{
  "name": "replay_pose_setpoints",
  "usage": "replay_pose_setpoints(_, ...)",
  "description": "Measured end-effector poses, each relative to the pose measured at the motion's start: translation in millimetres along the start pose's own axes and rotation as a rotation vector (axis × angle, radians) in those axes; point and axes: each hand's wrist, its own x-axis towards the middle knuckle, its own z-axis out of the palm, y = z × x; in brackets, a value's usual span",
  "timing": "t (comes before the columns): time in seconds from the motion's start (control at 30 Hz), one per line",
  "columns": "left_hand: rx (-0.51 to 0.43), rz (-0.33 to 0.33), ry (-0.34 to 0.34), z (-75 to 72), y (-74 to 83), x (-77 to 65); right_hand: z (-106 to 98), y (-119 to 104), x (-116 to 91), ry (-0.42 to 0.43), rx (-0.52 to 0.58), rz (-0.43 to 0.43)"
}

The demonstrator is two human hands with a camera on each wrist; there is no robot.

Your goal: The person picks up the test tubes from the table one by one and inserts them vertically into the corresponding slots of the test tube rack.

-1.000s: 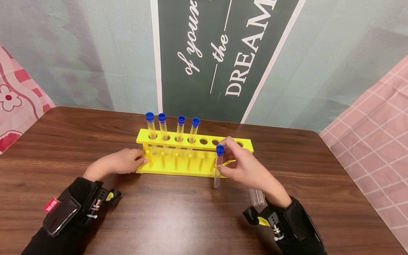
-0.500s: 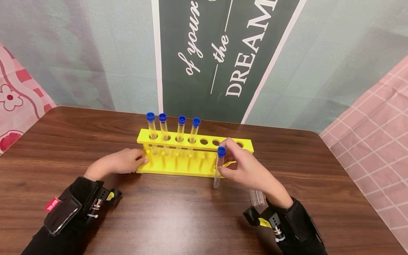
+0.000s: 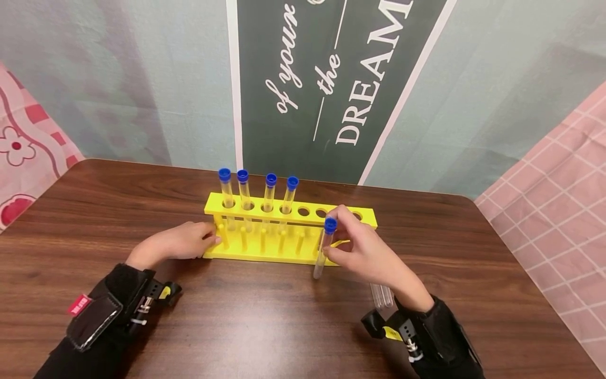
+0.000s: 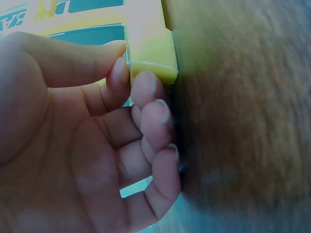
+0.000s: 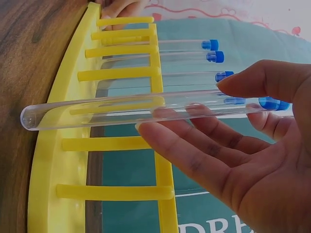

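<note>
In the head view, a yellow test tube rack (image 3: pixel 265 257) stands on the brown table. My left hand (image 3: pixel 182 241) holds its left end; the left wrist view shows thumb and forefinger pinching the edge of the rack's end (image 4: pixel 155 53). My right hand (image 3: pixel 366 247) holds a clear test tube (image 3: pixel 324 251) with a blue cap between thumb and fingers. That tube hangs in front of the rack's right half, slightly tilted, outside the holes. In the right wrist view, the tube (image 5: pixel 97 110) crosses before the rack's pegs. Several blue-capped tubes (image 3: pixel 269 193) stand in the left holes.
Clear tubes (image 3: pixel 381 296) lie on the table partly beneath the right forearm. Behind the table's far edge hangs a grey-green cloth (image 3: pixel 189 95) with a dark lettered panel (image 3: pixel 303 131). Pink patterned cloth (image 3: pixel 563 210) borders the right side.
The lower end of the held test tube has swung slightly left, so the tube leans more. The left hand stays on the rack's end, and the rack has hardly shifted.
</note>
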Motion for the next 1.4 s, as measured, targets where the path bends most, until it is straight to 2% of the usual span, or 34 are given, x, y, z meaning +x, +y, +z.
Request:
replay_pose_setpoints(0.23, 0.001, 0.004, 0.003, 0.4, 0.5, -0.5, 0.1, -2.8, 3.4, 0.005, 0.008, 0.013)
replay_pose_setpoints(0.7, 0.013, 0.012, 0.013, 2.0, -0.3, -0.9, -4.8, -7.3, 22.2, 0.021, -0.023, -0.025)
replay_pose_setpoints(1.0, 0.018, 0.0, 0.012, 3.0, 0.3, -1.4, -10.5, -10.6, 31.7, -0.007, -0.078, 0.007)
replay_pose_setpoints(1.4, 0.024, 0.009, 0.014, 0.6, 0.5, -0.9, -14.0, -11.3, 38.2, -0.029, -0.056, 0.055)
